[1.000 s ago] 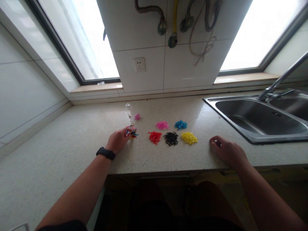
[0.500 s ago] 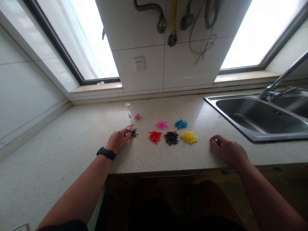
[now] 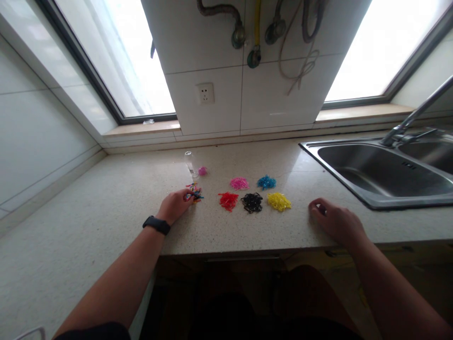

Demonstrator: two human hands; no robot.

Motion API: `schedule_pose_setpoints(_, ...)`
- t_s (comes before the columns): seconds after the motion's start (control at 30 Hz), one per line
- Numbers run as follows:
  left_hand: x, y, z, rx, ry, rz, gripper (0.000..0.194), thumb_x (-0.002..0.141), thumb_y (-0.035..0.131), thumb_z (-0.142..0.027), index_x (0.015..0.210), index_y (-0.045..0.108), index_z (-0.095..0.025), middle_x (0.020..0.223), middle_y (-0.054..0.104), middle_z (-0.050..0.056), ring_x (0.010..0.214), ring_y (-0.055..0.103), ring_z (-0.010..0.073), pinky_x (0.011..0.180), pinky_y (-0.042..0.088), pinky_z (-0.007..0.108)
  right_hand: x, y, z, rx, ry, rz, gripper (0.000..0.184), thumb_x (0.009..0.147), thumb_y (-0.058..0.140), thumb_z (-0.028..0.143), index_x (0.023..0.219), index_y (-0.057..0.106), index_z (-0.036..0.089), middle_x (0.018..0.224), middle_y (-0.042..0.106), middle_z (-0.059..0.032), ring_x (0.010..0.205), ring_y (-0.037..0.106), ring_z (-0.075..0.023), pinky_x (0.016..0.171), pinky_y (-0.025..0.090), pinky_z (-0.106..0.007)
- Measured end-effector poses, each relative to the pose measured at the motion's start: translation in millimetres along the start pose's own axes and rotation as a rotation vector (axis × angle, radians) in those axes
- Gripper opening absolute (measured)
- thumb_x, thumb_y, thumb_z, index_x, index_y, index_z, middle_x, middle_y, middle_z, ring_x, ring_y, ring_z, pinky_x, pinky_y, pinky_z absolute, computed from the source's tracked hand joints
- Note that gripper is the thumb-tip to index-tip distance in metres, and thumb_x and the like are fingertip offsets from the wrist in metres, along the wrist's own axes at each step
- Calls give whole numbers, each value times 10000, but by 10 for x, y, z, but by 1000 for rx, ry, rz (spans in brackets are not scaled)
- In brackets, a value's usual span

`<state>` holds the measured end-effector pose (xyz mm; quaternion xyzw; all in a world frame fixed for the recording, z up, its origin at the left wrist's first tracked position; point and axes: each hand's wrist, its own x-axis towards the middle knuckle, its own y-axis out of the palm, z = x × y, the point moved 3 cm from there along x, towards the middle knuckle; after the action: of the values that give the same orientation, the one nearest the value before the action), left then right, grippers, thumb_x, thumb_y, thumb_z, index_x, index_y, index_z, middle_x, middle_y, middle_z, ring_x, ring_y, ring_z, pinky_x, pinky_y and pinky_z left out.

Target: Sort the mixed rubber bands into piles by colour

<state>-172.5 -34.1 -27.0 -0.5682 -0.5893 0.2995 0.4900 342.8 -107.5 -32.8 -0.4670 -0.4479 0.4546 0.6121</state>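
1. Left hand (image 3: 174,207): grip narrow, thumb and finger close together at the near edge of the mixed pile (image 3: 197,195). Can't tell if a bit is pinched; too small from here.
2. Mixed pile: small plastic bits in several colours, lying together on the desk (image 3: 212,233). Fingers hide part of it, so no count.
3. Clear jar (image 3: 190,165) just beyond that pile, pink piece (image 3: 202,171) beside it. No coloured bits visible in the jar.
4. To the right, near row, left to right: red pile (image 3: 228,201), black pile (image 3: 252,202), yellow pile (image 3: 279,201). Behind them: pink pile (image 3: 239,183) and blue pile (image 3: 266,182). Each looks one colour, with gaps between.
5. State: five piles separated by colour, one not. My read: most of the bits in view are in the five; the mixed pile is what's left unseparated.
6. Right hand (image 3: 334,221): rests on the desk between the yellow pile and the sink (image 3: 406,205), fingers curled. Nothing visible in it; can't tell if the tips meet.
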Motion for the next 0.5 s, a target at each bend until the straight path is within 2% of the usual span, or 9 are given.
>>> schedule_pose_setpoints(0.5, 19, 8, 41, -99, 28, -43, 265, 890, 611, -441, 1024, 754, -262, 705, 668, 17, 620, 596, 152, 584, 365, 246, 2, 7, -4, 4, -4, -13, 336, 913, 445, 488, 1060, 665, 281, 870, 731, -52, 697, 641, -242, 605, 341, -330)
